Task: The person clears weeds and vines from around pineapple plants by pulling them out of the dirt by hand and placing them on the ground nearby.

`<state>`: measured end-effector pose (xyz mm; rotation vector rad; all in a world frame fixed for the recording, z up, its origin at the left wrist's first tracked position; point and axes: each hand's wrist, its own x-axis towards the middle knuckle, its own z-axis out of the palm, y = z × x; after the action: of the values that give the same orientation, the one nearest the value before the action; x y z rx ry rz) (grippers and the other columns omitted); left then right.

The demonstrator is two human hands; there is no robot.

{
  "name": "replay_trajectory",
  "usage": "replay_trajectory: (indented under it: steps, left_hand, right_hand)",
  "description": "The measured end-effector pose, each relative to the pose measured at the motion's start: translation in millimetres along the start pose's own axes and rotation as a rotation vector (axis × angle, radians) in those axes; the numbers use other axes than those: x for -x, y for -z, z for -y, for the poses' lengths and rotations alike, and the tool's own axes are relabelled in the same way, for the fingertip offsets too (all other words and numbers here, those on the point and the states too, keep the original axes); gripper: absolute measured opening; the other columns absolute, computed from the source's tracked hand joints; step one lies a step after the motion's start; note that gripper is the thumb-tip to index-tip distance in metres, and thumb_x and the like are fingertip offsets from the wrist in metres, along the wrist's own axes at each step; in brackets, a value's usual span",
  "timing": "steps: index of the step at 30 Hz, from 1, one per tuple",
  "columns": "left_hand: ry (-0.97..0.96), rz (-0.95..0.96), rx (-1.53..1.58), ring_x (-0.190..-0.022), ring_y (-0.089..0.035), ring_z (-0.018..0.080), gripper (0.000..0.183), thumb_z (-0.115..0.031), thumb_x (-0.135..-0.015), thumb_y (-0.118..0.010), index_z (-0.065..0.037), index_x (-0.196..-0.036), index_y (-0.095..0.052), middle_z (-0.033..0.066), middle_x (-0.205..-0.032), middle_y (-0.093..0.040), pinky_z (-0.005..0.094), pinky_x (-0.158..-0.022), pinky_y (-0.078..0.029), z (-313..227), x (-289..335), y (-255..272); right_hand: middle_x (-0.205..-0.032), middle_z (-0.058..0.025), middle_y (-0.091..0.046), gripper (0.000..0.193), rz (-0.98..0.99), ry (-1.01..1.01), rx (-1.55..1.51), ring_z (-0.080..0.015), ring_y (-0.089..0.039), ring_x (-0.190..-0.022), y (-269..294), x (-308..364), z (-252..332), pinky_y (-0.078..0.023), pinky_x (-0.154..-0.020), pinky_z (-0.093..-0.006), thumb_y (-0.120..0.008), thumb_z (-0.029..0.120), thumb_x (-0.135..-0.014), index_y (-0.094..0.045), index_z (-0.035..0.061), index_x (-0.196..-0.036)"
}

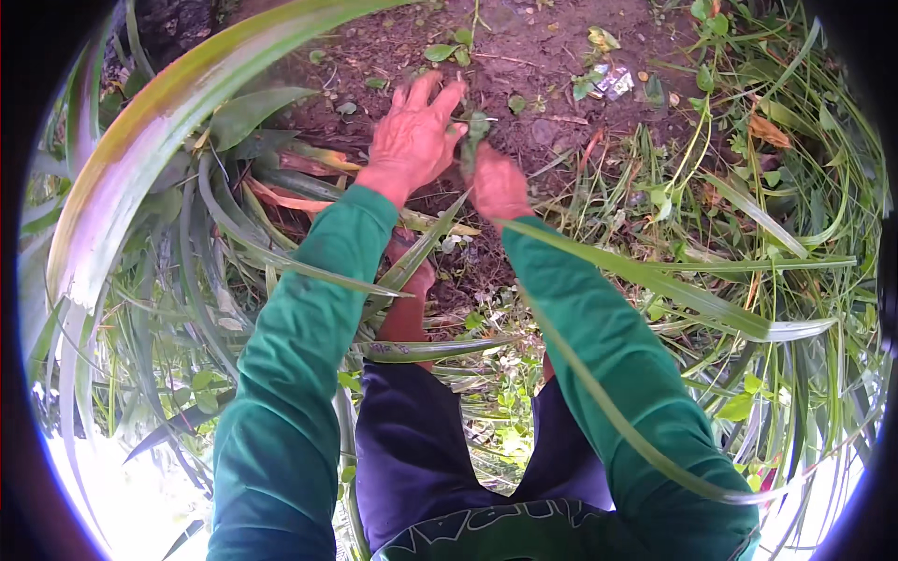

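Over the brown soil [547, 84], my left hand [409, 140] reaches out palm down with its fingers stretched and a little apart. My right hand [499, 184] is just to its right, lower down, with its fingers curled closed. A blurred green leafy sprig [476, 127] stands out at the right hand's fingertips, beside the left thumb. What else those fingers may hold is hidden. Long green sleeves cover both my arms. A strap-like green leaf [645, 276] crosses over my right forearm, and another narrow leaf [318, 273] lies across the left one.
A broad, arching leaf [140, 140] hangs close on the left, above a dense clump of long leaves. Cut grass [748, 252] and green stems spread on the right. A crumpled shiny wrapper [615, 82] lies on the soil. Small seedlings [451, 49] grow beyond my hands.
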<state>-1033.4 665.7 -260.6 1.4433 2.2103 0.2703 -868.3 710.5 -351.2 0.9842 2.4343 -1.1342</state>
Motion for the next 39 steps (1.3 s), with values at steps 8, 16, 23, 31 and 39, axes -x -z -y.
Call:
replay_trajectory:
  steps: [8,16,23,31,39]
  left_hand:
    - [0.322,0.46,-0.06,-0.142,-0.017,0.041,0.071,-0.035,-0.09,-0.055,-0.003,-0.146,-0.026,0.0145,-0.157,-0.011,0.0521,-0.108,-0.035,-3.4,93.6,-121.2]
    - [0.638,0.274,0.307,-0.109,-0.059,0.039,0.067,-0.045,-0.087,-0.062,0.008,-0.124,-0.049,0.0316,-0.125,-0.053,0.04,-0.099,-0.042,-50.9,107.7,-111.9]
    - [1.279,0.606,1.442,-0.086,-0.059,0.0283,0.064,-0.054,-0.085,-0.065,-0.004,-0.122,-0.052,0.0124,-0.106,-0.059,0.0455,-0.08,-0.05,-59.0,56.4,-153.2]
    - [0.559,-0.177,1.18,-0.058,-0.048,0.0157,0.028,-0.024,-0.099,-0.046,-0.002,-0.085,-0.057,0.0046,-0.067,-0.056,0.0327,-0.059,-0.043,-137.6,16.7,-96.5]
    - [0.889,0.448,0.904,-0.104,-0.058,0.0319,0.083,-0.068,-0.083,-0.055,-0.001,-0.132,-0.048,0.0218,-0.124,-0.055,0.038,-0.089,-0.046,-110.8,-25.8,-95.3]
  right_hand:
    - [-0.101,-0.0189,-0.063,0.034,0.719,0.24,0.174,-0.0305,-0.061,-0.098,2.8,125.5,4.8,-0.051,-0.084,-0.0445,-0.069,0.019,-0.075,-0.064,0.0043,-0.105]
    - [-0.129,-0.0332,-0.042,0.109,-0.321,-0.337,0.589,-0.0405,-0.046,-0.119,111.1,39.9,-55.1,-0.043,-0.097,-0.0498,-0.084,0.037,-0.063,-0.022,0.0041,-0.146]
    - [-0.09,-0.0156,-0.064,0.059,-0.178,-0.479,0.329,-0.0249,-0.065,-0.079,62.9,55.1,-147.2,-0.054,-0.066,-0.0394,-0.071,0.033,-0.076,-0.049,0.0025,-0.121]
    - [-0.132,-0.0286,-0.044,0.081,-0.543,-0.161,-0.074,-0.0408,-0.045,-0.121,175.4,56.9,-83.3,-0.041,-0.099,-0.0428,-0.071,0.042,-0.077,-0.036,-0.0023,-0.136]
    - [-0.132,-0.0227,-0.042,0.076,-0.283,-0.633,0.243,-0.0351,-0.043,-0.118,165.4,36.0,-119.4,-0.038,-0.1,-0.0392,-0.067,0.038,-0.085,-0.032,-0.0031,-0.139]
